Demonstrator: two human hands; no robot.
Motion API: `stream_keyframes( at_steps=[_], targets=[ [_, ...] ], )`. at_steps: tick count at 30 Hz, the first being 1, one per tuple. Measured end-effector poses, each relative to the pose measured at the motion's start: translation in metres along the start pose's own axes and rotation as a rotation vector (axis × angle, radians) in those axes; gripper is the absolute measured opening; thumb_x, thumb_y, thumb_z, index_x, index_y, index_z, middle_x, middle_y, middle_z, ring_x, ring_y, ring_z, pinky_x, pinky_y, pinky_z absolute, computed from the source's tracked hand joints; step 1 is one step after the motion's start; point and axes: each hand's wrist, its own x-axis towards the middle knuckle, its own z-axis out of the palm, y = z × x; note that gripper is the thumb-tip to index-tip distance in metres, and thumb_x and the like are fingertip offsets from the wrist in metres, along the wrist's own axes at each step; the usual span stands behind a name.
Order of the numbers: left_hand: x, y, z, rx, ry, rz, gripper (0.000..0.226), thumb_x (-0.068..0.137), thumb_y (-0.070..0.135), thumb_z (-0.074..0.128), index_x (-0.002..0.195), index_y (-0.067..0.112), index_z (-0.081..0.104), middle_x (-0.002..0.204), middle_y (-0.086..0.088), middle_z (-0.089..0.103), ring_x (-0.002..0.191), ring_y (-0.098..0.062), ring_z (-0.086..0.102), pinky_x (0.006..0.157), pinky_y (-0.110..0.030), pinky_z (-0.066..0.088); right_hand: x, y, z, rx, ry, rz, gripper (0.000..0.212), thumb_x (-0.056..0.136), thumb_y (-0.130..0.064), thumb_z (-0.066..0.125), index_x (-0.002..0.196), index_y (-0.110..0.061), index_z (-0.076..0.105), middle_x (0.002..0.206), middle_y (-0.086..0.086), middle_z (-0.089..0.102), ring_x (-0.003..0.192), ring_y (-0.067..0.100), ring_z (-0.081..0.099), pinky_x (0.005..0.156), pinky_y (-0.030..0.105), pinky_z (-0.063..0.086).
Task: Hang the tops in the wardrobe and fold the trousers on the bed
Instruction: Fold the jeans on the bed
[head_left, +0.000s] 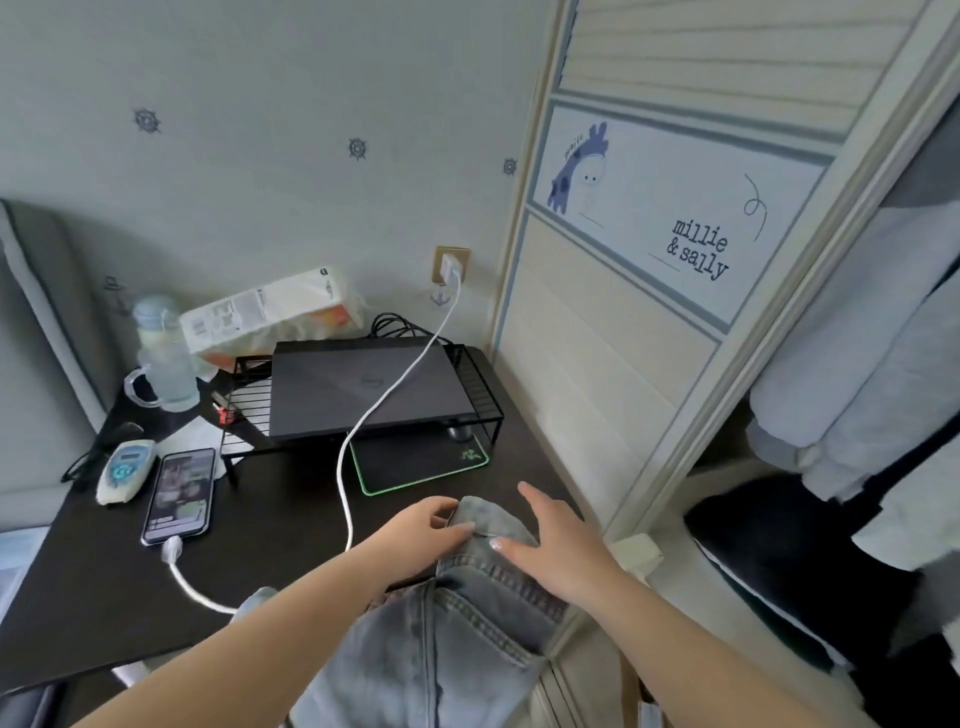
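Your two hands meet at the waistband of the jeans (447, 639), which lie draped over the near edge of the dark desk (270, 551) beside the wardrobe door (623, 322). The jeans run lengthwise from the waistband, at the far end under your fingers, back toward you and down out of the bottom of the view; a back pocket faces up. Your left hand (421, 525) comes in from the left with fingers curled at the waistband's edge, apparently pinching the denim, though the fabric hides the thumb and the grip cannot be confirmed. Your right hand (550, 530) lies over the waistband from the right, fingers fairly straight and spread, thumb touching the cloth, pressing rather than grasping.

Both hands are already at the garment, the left at its corner, the right flat on top. The bed is not clearly in view, so the jeans probably need lifting from here by the waistband before any folding starts. A white cable (363, 415) runs from the wall socket across the laptop (358, 387) and loops down to the phone (182, 496), passing just to the left of your left hand; a pull on the denim toward that side could snag it. Hanging tops (852, 364) show in the open wardrobe at right.
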Motion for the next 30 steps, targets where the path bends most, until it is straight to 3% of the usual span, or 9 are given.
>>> stream_keyframes(
  at_steps=[3,6,9,13,16,19,21,26,30],
  targets=[
    [0.014,0.003,0.007,-0.013,0.016,0.008,0.039,0.086,0.036,0.067,0.122,0.028,0.056,0.103,0.008,0.063,0.094,-0.005,0.062,0.08,-0.019,0.05,0.016,0.007,-0.003,0.108,-0.083,-0.062,0.084,0.083,-0.056,0.06,0.149,-0.038,0.013,0.148,-0.005,0.036,0.131,0.016,0.042,0.102,0.033,0.038],
    [0.019,0.011,0.008,-0.018,0.008,0.019,0.025,0.081,0.032,0.073,0.101,0.038,0.061,0.097,0.011,0.069,0.09,-0.003,0.065,0.079,-0.018,0.053,0.035,0.017,-0.008,0.22,-0.209,-0.117,0.084,0.082,-0.05,0.065,0.15,-0.038,0.016,0.142,-0.008,0.044,0.126,0.013,0.047,0.1,0.031,0.041],
    [0.016,0.021,0.002,-0.075,0.124,0.014,0.027,0.076,0.025,0.078,0.097,0.036,0.065,0.093,0.012,0.071,0.09,-0.002,0.066,0.08,-0.016,0.052,0.051,0.018,-0.012,0.287,-0.294,-0.197,0.078,0.08,-0.046,0.068,0.146,-0.036,0.028,0.134,-0.005,0.052,0.117,0.011,0.053,0.095,0.028,0.045],
    [-0.003,0.034,-0.008,-0.101,0.309,0.054,0.027,0.074,0.021,0.08,0.09,0.04,0.069,0.086,0.013,0.072,0.082,0.002,0.065,0.071,-0.012,0.05,0.063,0.014,-0.011,0.379,-0.423,-0.312,0.035,0.077,-0.042,0.072,0.108,-0.033,0.059,0.104,-0.01,0.069,0.095,0.005,0.065,0.088,0.034,0.054],
    [-0.025,0.049,-0.015,-0.086,0.408,0.095,0.027,0.073,0.018,0.081,0.086,0.04,0.071,0.079,0.023,0.069,0.074,0.008,0.062,0.065,-0.006,0.045,0.062,0.008,-0.019,0.453,-0.601,-0.367,0.03,0.076,-0.043,0.072,0.101,-0.028,0.067,0.098,-0.009,0.073,0.091,0.007,0.069,0.085,0.031,0.055],
    [-0.053,0.056,-0.018,-0.088,0.511,0.104,0.026,0.071,0.017,0.082,0.084,0.037,0.072,0.08,0.018,0.07,0.073,0.006,0.063,0.065,-0.006,0.046,0.051,-0.008,-0.026,0.508,-0.761,-0.45,0.024,0.081,-0.035,0.071,0.102,-0.022,0.069,0.1,-0.004,0.074,0.092,0.014,0.07,0.077,0.025,0.055],
    [-0.071,0.061,-0.021,-0.072,0.559,0.121,0.027,0.071,0.019,0.082,0.082,0.041,0.072,0.082,0.015,0.07,0.073,0.005,0.063,0.067,-0.008,0.048,0.041,-0.021,-0.029,0.536,-0.763,-0.506,0.015,0.085,-0.029,0.068,0.099,-0.023,0.069,0.099,-0.004,0.074,0.091,0.014,0.071,0.074,0.023,0.055],
    [-0.142,0.062,-0.034,-0.072,0.77,0.162,0.032,0.072,0.014,0.081,0.08,0.044,0.071,0.085,0.017,0.07,0.076,0.002,0.062,0.074,-0.011,0.048,-0.01,-0.072,-0.014,0.705,-0.792,-0.603,0.008,0.09,-0.018,0.062,0.091,-0.022,0.07,0.098,0.006,0.074,0.093,0.028,0.069,0.086,0.044,0.054],
    [-0.206,0.057,-0.035,-0.159,0.947,0.214,0.036,0.078,0.005,0.075,0.091,0.038,0.069,0.086,0.011,0.071,0.077,-0.002,0.062,0.077,-0.013,0.049,-0.066,-0.12,0.007,0.926,-0.902,-0.59,0.014,0.091,-0.009,0.057,0.097,-0.019,0.066,0.092,0.012,0.07,0.081,0.024,0.068,0.065,0.034,0.057]
  ],
)
